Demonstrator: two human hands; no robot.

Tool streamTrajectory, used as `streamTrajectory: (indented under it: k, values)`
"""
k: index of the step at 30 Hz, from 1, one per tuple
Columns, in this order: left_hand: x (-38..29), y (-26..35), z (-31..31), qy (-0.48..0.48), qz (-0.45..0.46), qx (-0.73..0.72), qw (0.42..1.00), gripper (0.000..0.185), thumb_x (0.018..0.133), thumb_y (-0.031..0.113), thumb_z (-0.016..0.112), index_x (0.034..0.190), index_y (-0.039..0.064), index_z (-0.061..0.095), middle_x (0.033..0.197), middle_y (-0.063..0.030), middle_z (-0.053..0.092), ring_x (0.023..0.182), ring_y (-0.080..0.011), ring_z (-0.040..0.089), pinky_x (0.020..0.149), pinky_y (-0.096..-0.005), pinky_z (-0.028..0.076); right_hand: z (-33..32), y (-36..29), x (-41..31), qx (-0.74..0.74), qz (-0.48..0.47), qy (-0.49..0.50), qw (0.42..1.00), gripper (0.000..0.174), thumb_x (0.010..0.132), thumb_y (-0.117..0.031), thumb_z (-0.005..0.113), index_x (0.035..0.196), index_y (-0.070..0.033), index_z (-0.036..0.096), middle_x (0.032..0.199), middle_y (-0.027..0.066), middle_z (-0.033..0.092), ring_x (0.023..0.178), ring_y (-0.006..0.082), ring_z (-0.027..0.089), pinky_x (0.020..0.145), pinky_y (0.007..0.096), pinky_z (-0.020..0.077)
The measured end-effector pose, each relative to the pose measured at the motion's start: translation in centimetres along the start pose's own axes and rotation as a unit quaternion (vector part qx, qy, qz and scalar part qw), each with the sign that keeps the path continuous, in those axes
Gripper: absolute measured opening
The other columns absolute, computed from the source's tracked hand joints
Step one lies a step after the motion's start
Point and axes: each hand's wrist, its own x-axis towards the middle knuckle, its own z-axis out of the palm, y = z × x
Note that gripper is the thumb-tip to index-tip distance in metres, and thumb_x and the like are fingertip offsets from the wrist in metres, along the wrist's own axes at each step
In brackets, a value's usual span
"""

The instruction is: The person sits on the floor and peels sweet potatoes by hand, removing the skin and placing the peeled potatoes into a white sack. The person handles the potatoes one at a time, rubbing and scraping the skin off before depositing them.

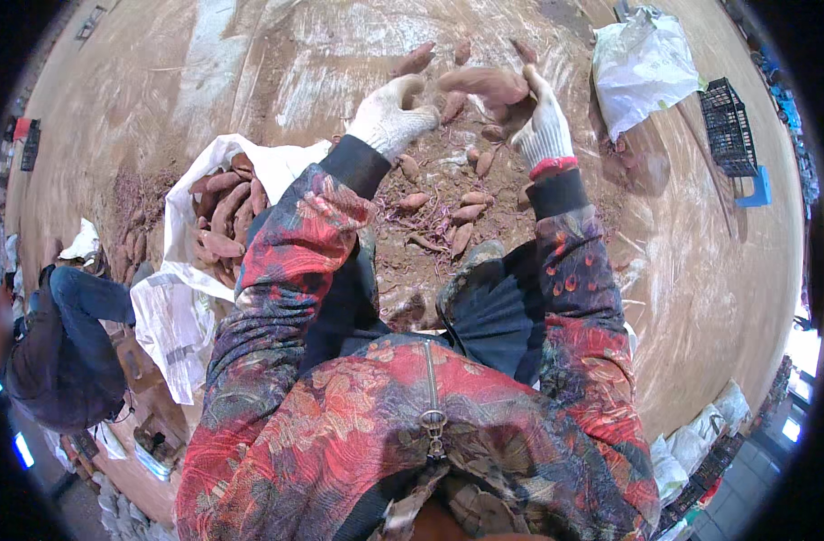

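Both my hands wear white knitted gloves. My right hand (544,122) grips one end of a long reddish sweet potato (483,82), which looks blurred. My left hand (397,115) is just left of its other end, fingers curved apart and holding nothing. Beneath and beyond the hands, loose sweet potatoes (467,213) lie on the soil-covered floor among thin purple roots. Left of my left forearm, an open white woven sack (182,223) holds many sweet potatoes (231,206).
A person in dark clothes (67,351) sits at the left beside another pile of sweet potatoes (131,247). At the upper right stand a white sack (645,71), a black plastic crate (728,128) and a blue plastic stool (757,188). More white sacks (699,433) line the lower right.
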Motion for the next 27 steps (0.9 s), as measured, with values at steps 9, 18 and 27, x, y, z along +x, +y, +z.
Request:
streamTrajectory:
  k: [9,18,27]
  values:
    - [-0.6,-0.1,2.5,0.011,0.08,-0.295,0.952,0.029,0.082,0.014,0.066,0.108,0.002,0.058,0.096,-0.0045,0.063,0.087,-0.0137,0.06,0.078,-0.0294,0.048,0.9,7.1,-0.5,-0.049,0.184,-0.039,0.981,0.03,0.089,-0.034,0.055,0.106,-0.01,0.062,0.09,0.0061,0.066,0.078,0.019,0.064,0.068,0.0322,0.0517]
    - [-0.9,0.2,2.1,-0.033,0.005,-0.168,0.985,0.029,0.081,0.018,0.065,0.104,0.002,0.058,0.082,-0.0048,0.061,0.076,-0.0128,0.057,0.068,-0.0284,0.046,4.3,1.6,-3.1,-0.388,-0.242,-0.103,0.883,0.043,0.085,-0.03,0.06,0.113,0.002,0.059,0.097,0.0071,0.065,0.086,0.0148,0.06,0.076,0.0271,0.0479]
    - [-1.5,0.3,3.5,-0.124,0.033,-0.085,0.988,0.038,0.072,0.006,0.07,0.107,0.0,0.058,0.082,-0.0031,0.064,0.076,-0.0121,0.06,0.066,-0.026,0.049,4.1,3.6,-3.3,-0.452,-0.093,-0.132,0.877,0.043,0.076,-0.041,0.068,0.085,0.001,0.063,0.071,0.0049,0.063,0.065,0.0105,0.058,0.061,0.0283,0.0466]
